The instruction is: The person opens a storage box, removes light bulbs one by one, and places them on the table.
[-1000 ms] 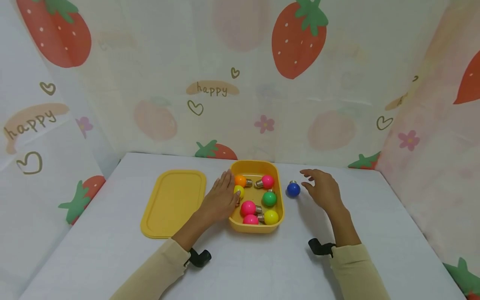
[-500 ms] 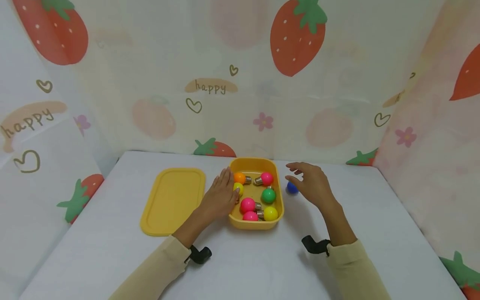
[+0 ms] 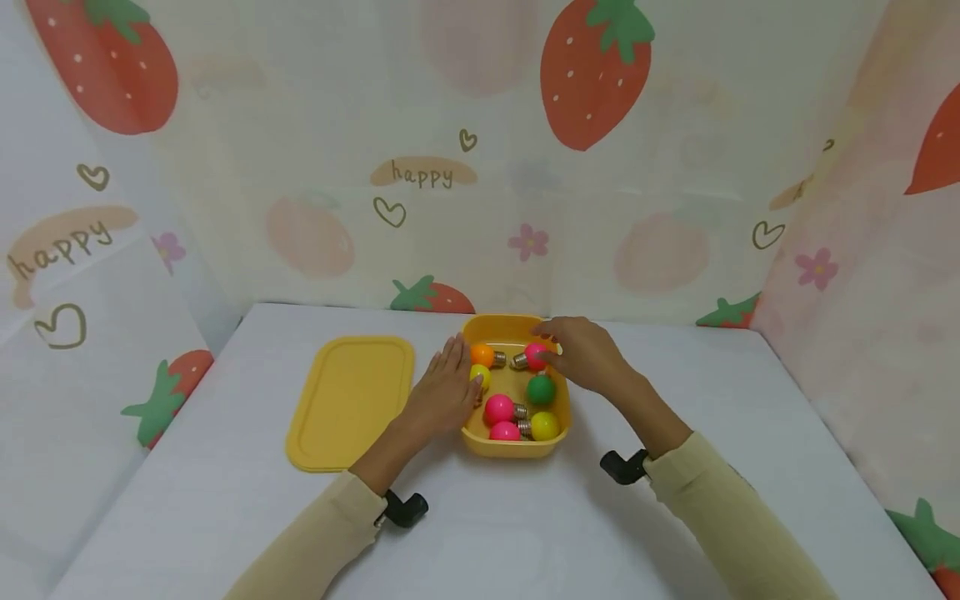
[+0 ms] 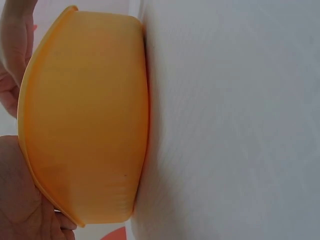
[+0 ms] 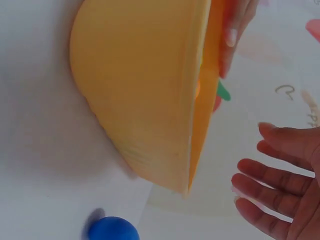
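Note:
A yellow plastic box (image 3: 514, 448) with several round coloured light bulbs inside stands on the table. Along its left rim rests my left hand (image 3: 441, 388), fingers straight, with the thumb reaching over the inside. My right hand (image 3: 588, 357) hovers over the right rim, fingers spread and holding nothing, above a pink bulb (image 3: 536, 355). Close by in the box lie a green bulb (image 3: 541, 389) and an orange bulb (image 3: 482, 355). Outside the box, a blue bulb (image 5: 114, 230) shows on the table in the right wrist view; the right hand hides it in the head view.
Left of the box, a flat yellow lid (image 3: 349, 404) lies on the white table (image 3: 480, 525). A strawberry-print curtain (image 3: 322, 125) stands behind the table and along both sides.
My right hand has moved left, from beside the blue bulb, past it to over the box's right rim. My left hand stays on the left rim.

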{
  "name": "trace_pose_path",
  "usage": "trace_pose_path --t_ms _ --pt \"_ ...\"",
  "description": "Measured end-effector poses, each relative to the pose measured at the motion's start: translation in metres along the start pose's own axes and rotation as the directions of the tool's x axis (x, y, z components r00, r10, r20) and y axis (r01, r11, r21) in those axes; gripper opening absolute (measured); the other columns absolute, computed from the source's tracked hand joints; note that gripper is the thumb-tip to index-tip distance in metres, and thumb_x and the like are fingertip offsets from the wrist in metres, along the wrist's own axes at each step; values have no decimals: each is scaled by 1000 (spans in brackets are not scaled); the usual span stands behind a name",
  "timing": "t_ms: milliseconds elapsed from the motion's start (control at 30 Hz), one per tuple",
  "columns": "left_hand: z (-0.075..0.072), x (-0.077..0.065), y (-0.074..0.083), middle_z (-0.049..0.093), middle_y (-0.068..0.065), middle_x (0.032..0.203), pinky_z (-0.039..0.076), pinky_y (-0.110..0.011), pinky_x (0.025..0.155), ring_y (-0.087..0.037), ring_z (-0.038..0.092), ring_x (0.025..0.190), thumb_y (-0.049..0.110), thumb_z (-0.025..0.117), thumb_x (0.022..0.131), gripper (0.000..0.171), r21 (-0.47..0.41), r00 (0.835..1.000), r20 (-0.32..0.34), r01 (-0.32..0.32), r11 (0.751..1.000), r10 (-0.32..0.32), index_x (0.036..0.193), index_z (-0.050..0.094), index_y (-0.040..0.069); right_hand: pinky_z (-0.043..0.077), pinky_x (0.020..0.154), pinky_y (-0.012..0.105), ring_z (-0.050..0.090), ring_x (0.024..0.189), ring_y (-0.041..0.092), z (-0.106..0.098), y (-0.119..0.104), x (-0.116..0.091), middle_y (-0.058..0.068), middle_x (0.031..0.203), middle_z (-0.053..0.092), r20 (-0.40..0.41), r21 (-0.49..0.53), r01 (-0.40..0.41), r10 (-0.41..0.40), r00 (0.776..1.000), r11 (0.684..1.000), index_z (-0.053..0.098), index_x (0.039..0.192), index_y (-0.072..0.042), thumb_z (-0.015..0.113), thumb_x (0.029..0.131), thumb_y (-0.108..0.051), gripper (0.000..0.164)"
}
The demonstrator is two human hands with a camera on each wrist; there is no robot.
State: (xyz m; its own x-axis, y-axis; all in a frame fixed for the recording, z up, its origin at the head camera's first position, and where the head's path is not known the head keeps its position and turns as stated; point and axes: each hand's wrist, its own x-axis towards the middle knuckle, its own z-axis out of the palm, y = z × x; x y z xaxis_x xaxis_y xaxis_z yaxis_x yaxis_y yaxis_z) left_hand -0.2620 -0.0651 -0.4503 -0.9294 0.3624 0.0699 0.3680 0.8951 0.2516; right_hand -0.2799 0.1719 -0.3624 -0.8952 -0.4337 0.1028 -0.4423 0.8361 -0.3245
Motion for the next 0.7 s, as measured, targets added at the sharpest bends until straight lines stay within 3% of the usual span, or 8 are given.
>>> trace_pose_path --t_ms 167,433,700 --pt "-1 1 1 6 -19 169 10 -46 125 -31 4 156 38 33 110 69 -6 1000 1 7 1000 -7 159 12 -5 58 89 39 64 104 30 -3 -7 14 14 117 71 53 61 29 -33 998 998 70 128 -4 76 92 -14 38" --pt "0 0 0 7 -19 169 12 -48 125 -32 5 156 38 34 110 68 12 1000 -12 8 1000 -8 159 14 -5 58 89 37 68 99 28 0 -12 43 16 113 73 126 92 163 -174 977 982 71 123 1 78 91 -16 37" --pt "0 0 0 7 -18 169 11 -48 125 -32 5 156 37 37 110 68 -14 1000 -10 8 1000 -8 159 15 -5 59 88 33 69 98 25 9 -9 68 15 110 73 210 126 128 -153 966 984 72 121 1 77 91 -13 33"
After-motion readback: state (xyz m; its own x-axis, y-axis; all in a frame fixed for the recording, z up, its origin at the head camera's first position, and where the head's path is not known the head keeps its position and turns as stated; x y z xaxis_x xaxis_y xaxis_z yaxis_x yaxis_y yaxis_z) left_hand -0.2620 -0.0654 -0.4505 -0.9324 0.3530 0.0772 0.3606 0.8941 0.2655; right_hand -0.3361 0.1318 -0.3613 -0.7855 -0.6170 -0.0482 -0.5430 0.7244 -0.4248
